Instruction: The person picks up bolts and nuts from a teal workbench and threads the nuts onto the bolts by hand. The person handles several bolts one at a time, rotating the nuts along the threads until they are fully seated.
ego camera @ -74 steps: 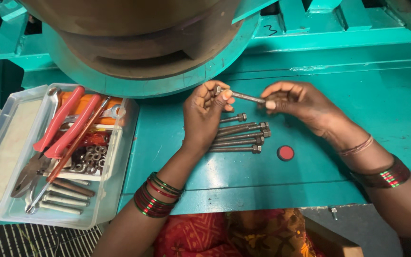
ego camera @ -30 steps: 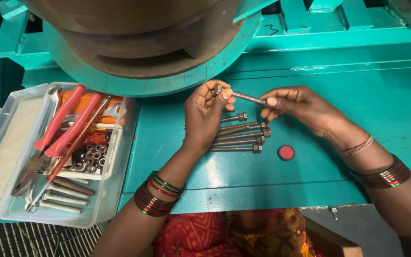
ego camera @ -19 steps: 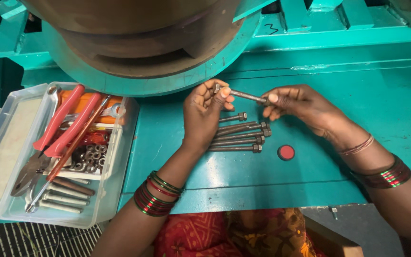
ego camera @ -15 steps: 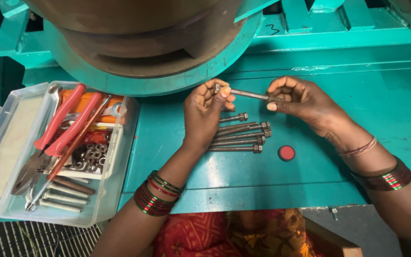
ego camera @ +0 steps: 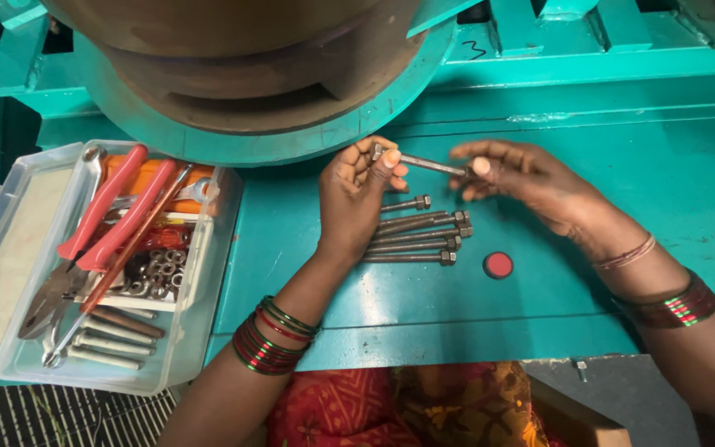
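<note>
I saw the left hand (ego camera: 356,194) still pinching the long bolt (ego camera: 424,162) by its head above the worktop (ego camera: 308,248). The right hand (ego camera: 523,178), fingertips closed on the bolt's other end, had barely shifted since a moment before. The bolt stayed level over the row of bolts (ego camera: 415,236).

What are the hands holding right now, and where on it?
A long bolt: left hand pinches its head end, right hand grips the other end.

One long grey metal bolt (ego camera: 424,162) is held level above the teal surface, pinched at its head end and at its far end, tilted slightly downward to the right. Five similar bolts (ego camera: 417,233) are laid side by side just below it, nuts at their right ends.
</note>
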